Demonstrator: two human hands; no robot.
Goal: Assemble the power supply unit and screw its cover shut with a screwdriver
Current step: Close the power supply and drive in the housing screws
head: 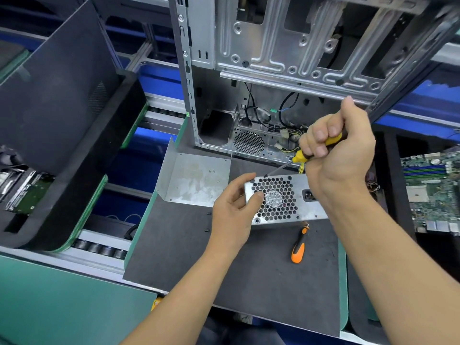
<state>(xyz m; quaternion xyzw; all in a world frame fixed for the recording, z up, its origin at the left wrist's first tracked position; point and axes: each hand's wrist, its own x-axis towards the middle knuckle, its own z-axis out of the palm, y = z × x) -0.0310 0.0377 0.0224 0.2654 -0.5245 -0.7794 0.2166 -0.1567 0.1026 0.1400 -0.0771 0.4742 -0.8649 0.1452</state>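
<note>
The silver power supply unit (286, 200) stands on the dark mat with its honeycomb fan grille facing me. My left hand (234, 210) holds its left end, thumb on the grille and fingers over the top corner. My right hand (341, 150) grips a yellow-and-black screwdriver (306, 153), whose shaft slants down-left with the tip at the unit's upper left corner. The bent metal cover (196, 180) lies flat on the mat to the left of the unit, with small screws on it.
An orange-and-black screwdriver (298, 245) lies on the mat in front of the unit. An open computer case (273, 58) stands behind, with cables inside. A motherboard (433, 188) lies at the right. Black foam trays (62, 120) sit at the left beside a roller conveyor.
</note>
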